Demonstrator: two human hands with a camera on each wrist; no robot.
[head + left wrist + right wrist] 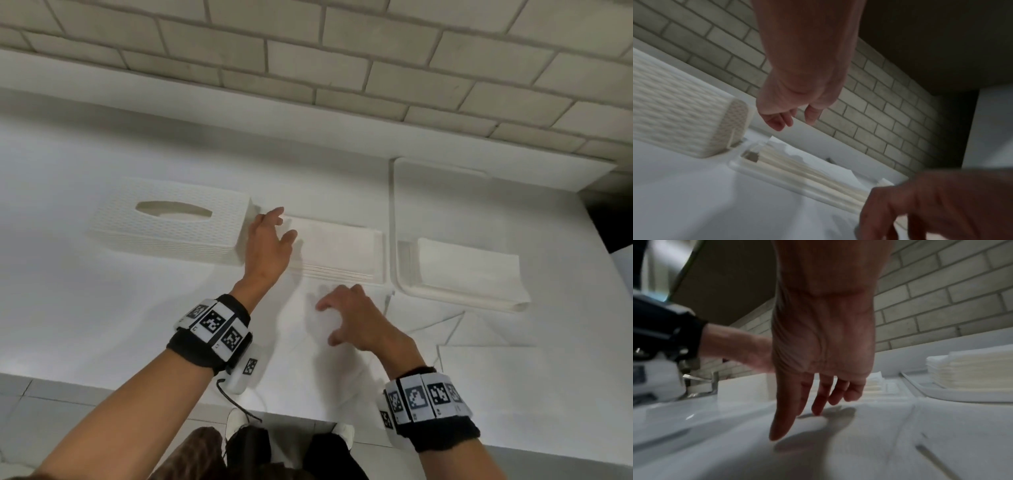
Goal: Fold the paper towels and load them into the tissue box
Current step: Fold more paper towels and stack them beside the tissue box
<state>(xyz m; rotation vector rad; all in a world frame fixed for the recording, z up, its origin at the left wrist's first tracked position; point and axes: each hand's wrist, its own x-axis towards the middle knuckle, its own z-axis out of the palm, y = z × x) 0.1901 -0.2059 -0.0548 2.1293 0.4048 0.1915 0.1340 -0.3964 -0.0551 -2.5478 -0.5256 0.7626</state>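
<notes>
A white woven tissue box sits on the counter at the left, oval slot up. Just right of it, a low base carries a stack of folded paper towels. My left hand hovers between box and stack, fingers relaxed and empty; the left wrist view shows its fingers hanging loose above the stack. My right hand is spread over a flat paper towel sheet in front of the stack. Its fingertips touch or nearly touch the sheet.
A white tray at the right holds a stack of unfolded towels. More loose sheets lie in front of it. A brick wall runs behind the counter. The counter's front edge is near my body.
</notes>
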